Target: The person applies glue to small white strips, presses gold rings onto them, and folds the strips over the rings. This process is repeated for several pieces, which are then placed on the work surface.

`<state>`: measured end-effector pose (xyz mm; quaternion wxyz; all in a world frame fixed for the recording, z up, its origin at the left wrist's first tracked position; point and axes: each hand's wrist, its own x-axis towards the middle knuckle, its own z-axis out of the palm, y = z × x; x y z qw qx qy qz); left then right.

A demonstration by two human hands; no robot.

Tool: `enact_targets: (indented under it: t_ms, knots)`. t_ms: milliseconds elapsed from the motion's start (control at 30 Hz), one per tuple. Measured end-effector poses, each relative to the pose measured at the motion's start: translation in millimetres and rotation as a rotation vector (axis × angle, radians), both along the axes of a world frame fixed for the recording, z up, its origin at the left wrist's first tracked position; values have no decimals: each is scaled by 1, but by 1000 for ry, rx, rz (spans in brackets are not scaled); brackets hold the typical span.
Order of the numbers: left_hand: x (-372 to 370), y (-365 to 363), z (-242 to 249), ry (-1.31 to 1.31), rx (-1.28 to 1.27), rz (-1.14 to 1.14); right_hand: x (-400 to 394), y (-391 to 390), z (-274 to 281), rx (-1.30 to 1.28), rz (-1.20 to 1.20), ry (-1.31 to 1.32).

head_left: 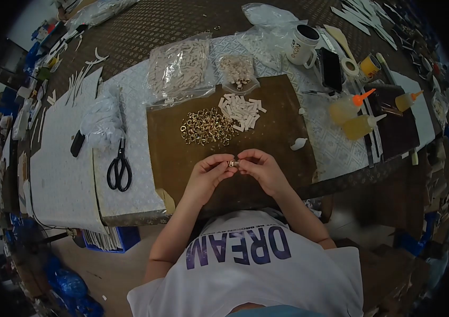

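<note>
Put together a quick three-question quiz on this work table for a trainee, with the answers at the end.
1. Multiple choice: On the brown mat, what lies beside the pile of gold-coloured metal pieces?
a) A white mug
b) A pile of pale strips
c) A black phone
2. True or false: The black-handled scissors lie on the brown mat.
3. Short answer: Which hand or hands have fingertips at the small piece?

Key:
1. b
2. False; the scissors lie to the left of the mat.
3. Both, the left hand and the right hand.
</note>
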<state>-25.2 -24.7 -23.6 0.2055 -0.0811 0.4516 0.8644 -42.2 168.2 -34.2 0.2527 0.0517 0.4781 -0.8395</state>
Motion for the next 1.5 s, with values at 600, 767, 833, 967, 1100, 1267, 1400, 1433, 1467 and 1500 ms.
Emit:
enact_targets:
  t_ms: [600,767,833,967,1100,1267,1400,1433,1467,1500]
  knots:
    - [2,6,8,82,-168,-23,3,2,18,195,13,261]
    - [4,8,6,34,-108,1,7,2,14,213,12,287]
    - [5,9,7,-1,-53,18,8,3,17,172,11,241]
    - [7,8,8,15,-68,16,11,1,16,123,-2,210]
    - [9,13,10,157,-293,87,12,-1,18,182,-36,260]
    - [11,17,9,222,-393,131,13,-6,22,254,-46,318]
    - [10,13,6,186,-372,57,11,-8,19,290,-38,323]
    - [10,11,5,176,-373,27,11,-8,20,297,-28,321]
    - [9,9,5,174,-336,6,10,-7,21,305,-21,315]
    - [9,8,7,164,-313,7,10,-6,20,305,-13,323]
